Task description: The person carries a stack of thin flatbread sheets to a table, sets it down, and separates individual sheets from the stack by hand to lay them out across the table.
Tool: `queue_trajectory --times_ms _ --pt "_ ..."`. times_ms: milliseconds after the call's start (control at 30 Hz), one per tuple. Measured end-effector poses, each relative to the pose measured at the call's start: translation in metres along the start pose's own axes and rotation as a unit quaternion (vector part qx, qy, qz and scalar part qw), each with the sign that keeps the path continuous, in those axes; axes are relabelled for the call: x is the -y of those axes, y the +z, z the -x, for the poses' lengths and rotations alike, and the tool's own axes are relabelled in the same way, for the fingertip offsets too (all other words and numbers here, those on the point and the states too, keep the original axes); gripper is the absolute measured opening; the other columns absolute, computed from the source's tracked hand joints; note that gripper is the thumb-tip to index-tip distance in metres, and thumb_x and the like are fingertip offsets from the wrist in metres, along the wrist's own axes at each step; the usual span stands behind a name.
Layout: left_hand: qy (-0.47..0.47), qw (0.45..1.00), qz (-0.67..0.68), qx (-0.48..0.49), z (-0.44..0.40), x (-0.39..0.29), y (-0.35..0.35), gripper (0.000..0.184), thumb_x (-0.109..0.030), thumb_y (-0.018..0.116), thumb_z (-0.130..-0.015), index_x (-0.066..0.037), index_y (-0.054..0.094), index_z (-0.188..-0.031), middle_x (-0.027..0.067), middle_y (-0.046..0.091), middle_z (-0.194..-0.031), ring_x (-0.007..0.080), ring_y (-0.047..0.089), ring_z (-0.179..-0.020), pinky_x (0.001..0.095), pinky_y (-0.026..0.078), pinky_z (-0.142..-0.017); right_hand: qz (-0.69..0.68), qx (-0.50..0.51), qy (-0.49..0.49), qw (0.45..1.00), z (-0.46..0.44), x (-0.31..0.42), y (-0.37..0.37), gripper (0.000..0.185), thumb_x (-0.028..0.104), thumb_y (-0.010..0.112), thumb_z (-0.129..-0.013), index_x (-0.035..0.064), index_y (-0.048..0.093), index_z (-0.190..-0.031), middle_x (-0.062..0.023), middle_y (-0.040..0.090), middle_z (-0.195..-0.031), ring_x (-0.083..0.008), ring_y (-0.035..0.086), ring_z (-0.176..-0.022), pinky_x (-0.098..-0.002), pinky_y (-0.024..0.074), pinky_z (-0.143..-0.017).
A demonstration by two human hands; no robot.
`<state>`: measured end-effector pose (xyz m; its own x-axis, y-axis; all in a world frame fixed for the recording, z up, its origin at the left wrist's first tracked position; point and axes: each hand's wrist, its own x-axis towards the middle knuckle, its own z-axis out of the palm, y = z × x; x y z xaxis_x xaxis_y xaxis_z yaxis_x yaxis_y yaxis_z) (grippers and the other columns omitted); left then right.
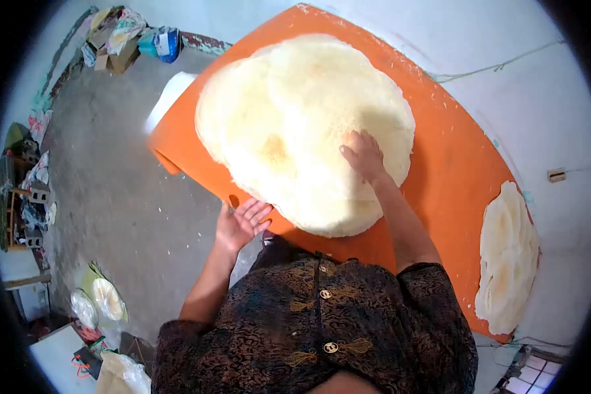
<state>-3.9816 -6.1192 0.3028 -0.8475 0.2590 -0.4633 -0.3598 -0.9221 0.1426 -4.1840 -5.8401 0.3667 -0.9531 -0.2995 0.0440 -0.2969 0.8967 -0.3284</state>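
Large round pale flatbreads [308, 131] lie in a broad overlapping pile on an orange cloth [440, 190]. Over the right part of the pile is my right hand [364, 156], its fingers apart and bent a little, holding nothing; whether it touches the top bread is hard to tell. My left hand [243, 225] is at the near left edge of the pile, palm up with fingers spread, and nothing lies in it. Its fingertips are close to the rim of the bread.
Another stack of flatbreads [507, 259] lies at the cloth's right end. A white object [171, 98] shows beyond its left edge. Boxes and bags [121, 49] stand at the upper left wall. Bagged round items [106, 299] rest on the floor, lower left.
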Motion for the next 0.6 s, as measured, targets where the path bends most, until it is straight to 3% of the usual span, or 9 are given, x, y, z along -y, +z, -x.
queue_trajectory --times_ms 67,167,267,367,400,500,600 --pt "-0.014 1.0 -0.015 -0.002 0.03 0.004 -0.006 0.063 -0.054 0.032 -0.085 0.0 0.05 -0.111 0.0187 0.051 -0.115 0.0318 0.047 -0.109 0.0456 0.04 -0.087 0.0 0.018 0.006 1.0 0.01 -0.01 0.014 0.071 0.04 0.056 -0.074 0.0067 0.03 -0.13 -0.0193 0.022 -0.136 -0.036 0.017 -0.126 -0.0432 0.0149 -0.102" --pt "-0.004 0.998 -0.054 0.011 0.046 0.003 -0.015 0.057 -0.049 0.033 -0.087 0.0 0.055 -0.104 0.0179 0.056 -0.108 0.03 0.054 -0.1 0.0426 0.043 -0.082 -0.065 0.084 0.025 0.994 0.014 0.017 -0.007 0.077 0.044 0.059 -0.07 0.0074 0.029 -0.13 -0.0233 0.02 -0.135 -0.0375 0.018 -0.125 -0.0454 0.0163 -0.1" --pt "0.009 0.994 -0.109 0.018 0.046 -0.005 0.007 0.052 -0.045 0.033 -0.088 0.0 0.055 -0.102 0.0177 0.056 -0.107 0.0282 0.056 -0.095 0.0402 0.044 -0.08 0.028 0.112 -0.119 0.986 0.039 0.037 -0.004 0.083 0.043 0.063 -0.064 0.0076 0.028 -0.131 -0.0265 0.021 -0.133 -0.0395 0.019 -0.124 -0.048 0.0168 -0.099" --pt "0.027 0.986 -0.16 0.037 0.035 -0.011 0.041 0.05 -0.041 0.031 -0.09 0.001 0.052 -0.105 0.0183 0.056 -0.106 0.0273 0.057 -0.094 0.0378 0.046 -0.079 0.073 0.068 -0.135 0.986 0.063 0.041 0.007 0.084 0.044 0.064 -0.062 0.0073 0.03 -0.13 -0.0256 0.024 -0.132 -0.0411 0.019 -0.124 -0.0482 0.0171 -0.099" --pt "0.033 0.983 -0.174 0.044 0.03 -0.013 0.048 0.05 -0.041 0.031 -0.09 0.001 0.051 -0.106 0.0186 0.056 -0.106 0.0272 0.057 -0.094 0.0373 0.047 -0.079 0.061 0.033 -0.137 0.988 0.065 0.04 0.009 0.074 0.036 0.064 -0.064 0.0062 0.035 -0.126 -0.0259 0.028 -0.129 -0.0403 0.025 -0.12 -0.047 0.025 -0.096" --pt "0.03 0.975 -0.211 0.058 0.017 -0.012 0.071 0.047 -0.039 0.032 -0.091 0.002 0.05 -0.106 0.0181 0.057 -0.105 0.0265 0.057 -0.093 0.0345 0.048 -0.078 0.048 0.031 -0.156 0.986 0.065 0.041 0.005 0.054 0.02 0.06 -0.07 0.0044 0.042 -0.118 -0.0257 0.037 -0.122 -0.0376 0.036 -0.113 -0.0437 0.034 -0.089" --pt "0.005 0.973 -0.224 0.053 0.006 -0.006 0.082 0.041 -0.034 0.031 -0.092 0.001 0.051 -0.103 0.0169 0.058 -0.102 0.0263 0.058 -0.093 0.0329 0.049 -0.076 0.115 -0.087 -0.195 0.97 0.065 0.034 0.026 0.039 0.007 0.055 -0.071 0.0033 0.048 -0.11 -0.0218 0.048 -0.111 -0.0356 0.046 -0.102 -0.0409 0.0391 -0.083"
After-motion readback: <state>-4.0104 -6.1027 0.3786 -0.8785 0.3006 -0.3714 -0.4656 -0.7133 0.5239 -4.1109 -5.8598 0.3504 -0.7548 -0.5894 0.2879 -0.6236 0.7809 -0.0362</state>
